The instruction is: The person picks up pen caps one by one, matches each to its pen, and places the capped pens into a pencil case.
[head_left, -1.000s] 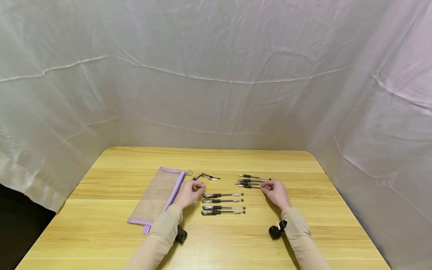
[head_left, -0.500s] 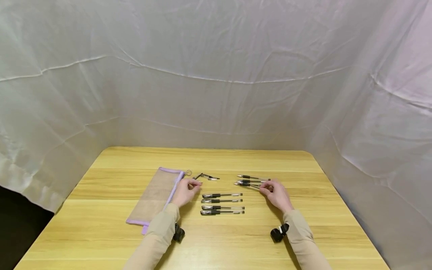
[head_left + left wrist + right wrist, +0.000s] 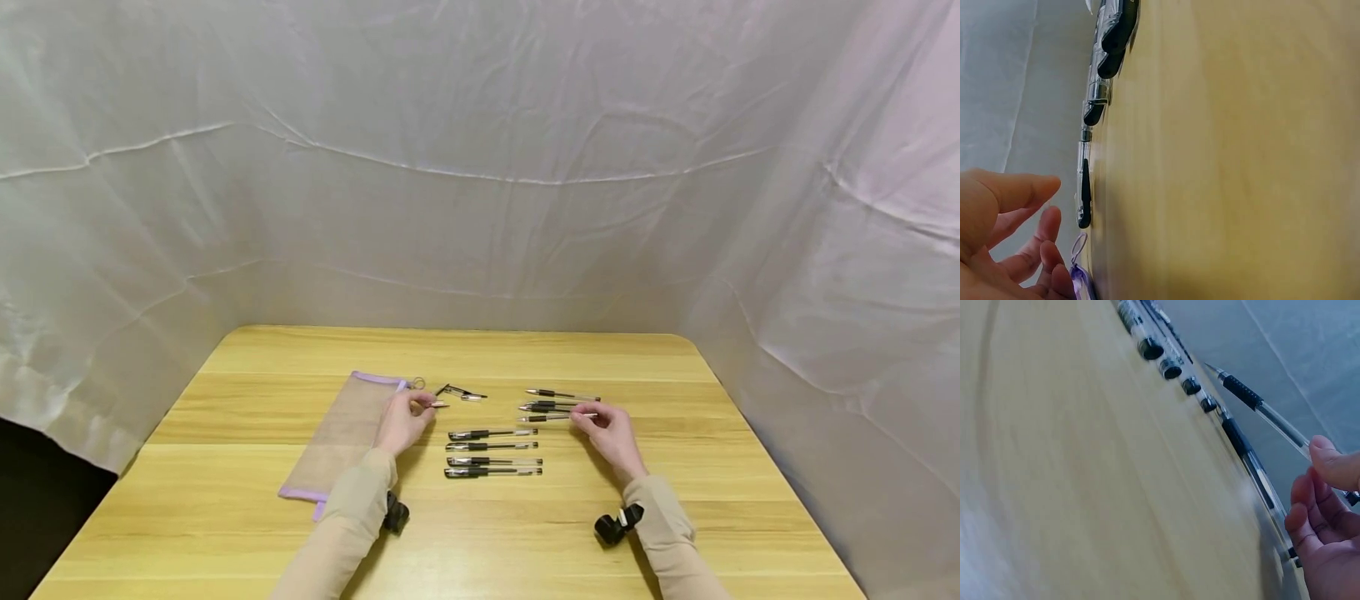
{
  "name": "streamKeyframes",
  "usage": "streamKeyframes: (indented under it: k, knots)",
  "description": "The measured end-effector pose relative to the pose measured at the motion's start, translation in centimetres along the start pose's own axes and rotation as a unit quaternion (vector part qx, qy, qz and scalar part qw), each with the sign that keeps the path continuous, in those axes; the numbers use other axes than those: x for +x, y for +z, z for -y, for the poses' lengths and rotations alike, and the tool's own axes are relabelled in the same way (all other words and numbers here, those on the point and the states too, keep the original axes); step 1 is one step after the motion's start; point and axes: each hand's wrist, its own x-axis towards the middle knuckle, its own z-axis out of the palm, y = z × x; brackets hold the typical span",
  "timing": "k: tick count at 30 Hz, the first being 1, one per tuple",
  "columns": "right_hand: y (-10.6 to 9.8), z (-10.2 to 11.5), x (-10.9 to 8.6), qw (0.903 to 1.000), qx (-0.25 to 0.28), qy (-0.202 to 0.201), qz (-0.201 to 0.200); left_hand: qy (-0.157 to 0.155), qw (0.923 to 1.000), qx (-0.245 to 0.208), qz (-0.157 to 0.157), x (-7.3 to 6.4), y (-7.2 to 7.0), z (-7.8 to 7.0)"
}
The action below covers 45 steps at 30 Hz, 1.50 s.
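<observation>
My right hand (image 3: pixel 613 435) pinches an uncapped gel pen (image 3: pixel 1279 425) between thumb and fingers, tip pointing left, raised off the table in the right wrist view. Beside it lie several more uncapped gel pens (image 3: pixel 553 393), tips also to the left. My left hand (image 3: pixel 401 425) hovers by a loose pen cap (image 3: pixel 440 405), thumb and fingers slightly parted with nothing seen between them in the left wrist view. Other pen caps (image 3: pixel 471 397) lie just beyond. Between the hands, several capped gel pens (image 3: pixel 480 461) form a column of parallel rows.
A mesh zip pouch (image 3: pixel 337 433) with purple edging lies flat on the left, partly under my left hand and forearm. Its ring (image 3: pixel 418 383) sits near the caps. The wooden table (image 3: pixel 480 542) has pale curtains (image 3: pixel 480 233) behind and at both sides.
My right hand has drawn one uncapped pen away from the others, toward me and up. The left hand has shifted slightly left, bringing the nearest cap into view.
</observation>
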Motion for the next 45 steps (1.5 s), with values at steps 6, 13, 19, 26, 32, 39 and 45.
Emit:
streamKeyframes:
  k: [6,13,19,26,32,39,45]
  knots:
    - [0.4,0.0,-0.4,0.9968,0.072,0.018,-0.029,0.011,0.9996,0.02,0.013,0.2,0.7,-0.4]
    - [0.7,0.1,-0.6,0.9869,0.158,0.028,-0.019,0.047,0.9975,0.032,0.042,1.0,2.2,-1.2]
    - [0.9,0.4,-0.6,0.9867,0.16,0.028,-0.013,0.05,0.9958,0.059,0.049,2.1,3.1,-1.7]
    - [0.9,0.4,-0.9,0.9855,0.165,0.038,-0.011,0.074,0.9899,0.106,0.059,2.7,3.4,-2.1]
    - [1.1,0.2,-0.9,0.9835,0.178,0.032,-0.004,0.085,0.9849,0.138,0.062,2.8,3.3,-2.2]
    - [1.2,0.1,-0.7,0.9829,0.182,0.028,0.003,0.086,0.9838,0.148,0.054,2.8,3.0,-2.2]
    - [1.2,0.0,-0.6,0.9834,0.18,0.027,0.002,0.084,0.9826,0.158,0.052,2.7,2.7,-2.1]
